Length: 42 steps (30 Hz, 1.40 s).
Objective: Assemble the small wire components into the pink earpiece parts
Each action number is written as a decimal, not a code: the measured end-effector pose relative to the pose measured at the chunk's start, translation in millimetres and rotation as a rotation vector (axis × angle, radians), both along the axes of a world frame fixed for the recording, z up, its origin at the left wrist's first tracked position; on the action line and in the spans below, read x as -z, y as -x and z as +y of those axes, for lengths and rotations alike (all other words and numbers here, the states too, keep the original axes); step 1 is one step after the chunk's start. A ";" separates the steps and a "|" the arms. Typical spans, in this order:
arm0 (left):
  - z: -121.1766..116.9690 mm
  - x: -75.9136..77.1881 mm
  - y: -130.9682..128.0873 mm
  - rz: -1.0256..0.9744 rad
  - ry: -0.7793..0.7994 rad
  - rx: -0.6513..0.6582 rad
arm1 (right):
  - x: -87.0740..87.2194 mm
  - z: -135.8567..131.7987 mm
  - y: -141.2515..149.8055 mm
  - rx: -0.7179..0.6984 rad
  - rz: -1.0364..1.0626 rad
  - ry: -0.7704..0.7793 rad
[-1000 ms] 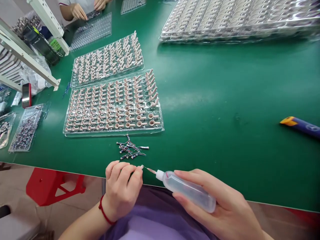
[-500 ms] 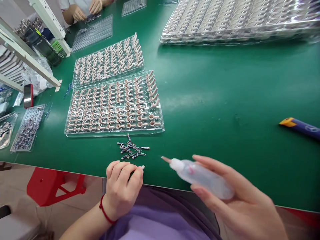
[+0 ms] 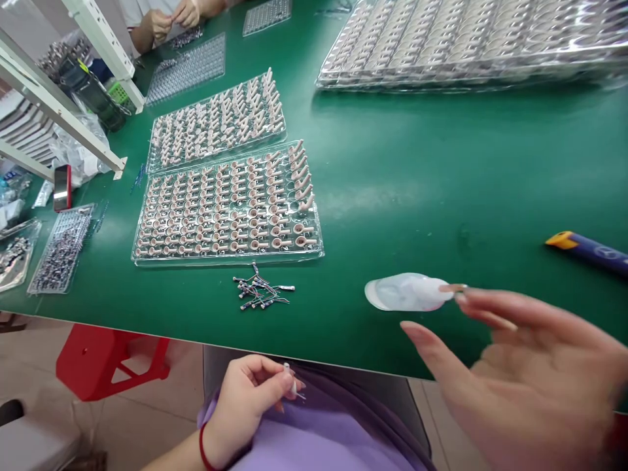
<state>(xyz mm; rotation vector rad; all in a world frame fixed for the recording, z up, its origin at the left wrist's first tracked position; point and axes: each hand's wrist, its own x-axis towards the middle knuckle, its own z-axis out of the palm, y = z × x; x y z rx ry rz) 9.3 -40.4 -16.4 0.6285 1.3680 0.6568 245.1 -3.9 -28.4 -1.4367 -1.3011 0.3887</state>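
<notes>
Nearest, the left hand (image 3: 245,399) pinched a small white earbud-like part (image 3: 288,376) over a purple lap, kept close for handling. The right hand (image 3: 520,373) was spread open, its blurred fingertips at a clear squeeze bottle (image 3: 405,292) lying on the green table (image 3: 441,163) (whether touching, unclear). Beyond lay a loose bundle of tiny wired parts (image 3: 260,292), then clear trays of pink pieces (image 3: 226,206). Farthest, another person's hands (image 3: 171,16) worked.

left hand (image 3: 245,402): fingers pinched, low | right hand (image 3: 520,366): fingers spread
</notes>
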 end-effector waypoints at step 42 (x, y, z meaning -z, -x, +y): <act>9.6 -8.9 -4.5 -0.141 0.020 -0.010 | -2.7 -22.7 58.0 -0.527 -0.231 -0.137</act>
